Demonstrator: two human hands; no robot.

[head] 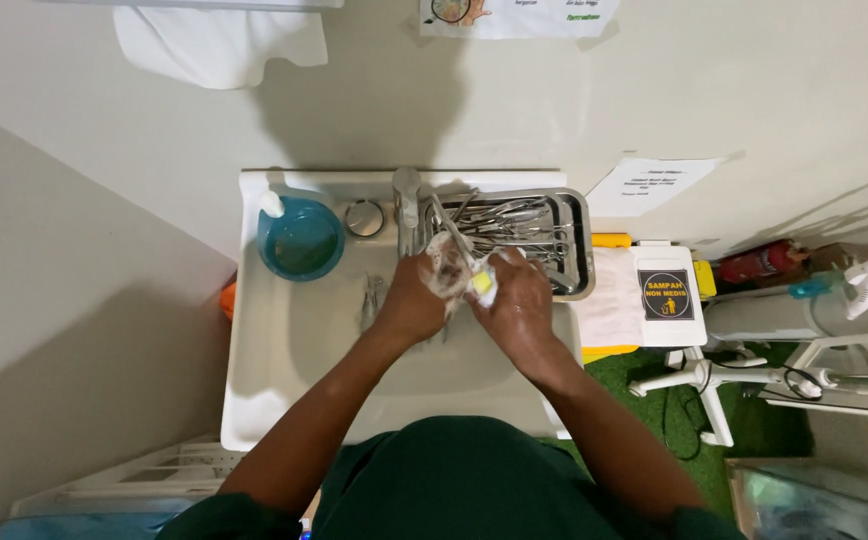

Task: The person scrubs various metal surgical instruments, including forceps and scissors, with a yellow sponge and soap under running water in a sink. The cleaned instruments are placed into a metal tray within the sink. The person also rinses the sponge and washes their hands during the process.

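My left hand (412, 297) is over the white sink (284, 350), soapy, and grips a thin metal instrument (451, 232) that points up toward the tap. Right beside it, my right hand (519, 300) is closed on a yellow and white sponge (483, 285) pressed against that instrument. Just behind both hands a steel tray (579, 240) holds several metal surgical instruments. A few more instruments (371, 298) lie in the sink basin left of my left hand.
A blue bowl (301, 240) and a soap pump stand at the sink's back left, a steel tap (407, 205) in the middle. A white bin with a yellow lid (654, 295) stands to the right, with a white stand and green mat beyond.
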